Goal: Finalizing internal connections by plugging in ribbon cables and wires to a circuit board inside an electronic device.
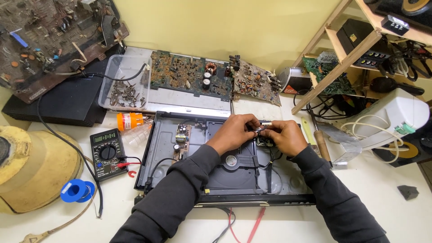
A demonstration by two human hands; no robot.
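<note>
head view, and we're looking straight down onto an opened grey metal disc player chassis (157, 148) with its lid off, sitting on the white worktable (387, 189). both hands are up over the middle of it. the left hand (234, 131) and the right hand (287, 136) meet fingertip to fingertip, each pinching a small dark connector with thin wires (262, 130), held just above a little green circuit board (265, 142) inside the chassis. fingers on both sides are closed tight on that piece; whether it is plugged in or free, i cannot tell.

by the look of it, this is the fiddly part: working a connector at the board beside the round black disc tray (231, 161). any next move here calls for small, steady finger pressure, not force.

room to move? tight on the right, where a wooden-handled soldering iron (320, 143) lies just beside the right wrist. on the left, a black digital multimeter (107, 153) with red lead sits near the chassis edge, and a blue solder spool (76, 190) lies further out. the front edge of the table has open space, bar some loose red and black leads (243, 222).
</note>
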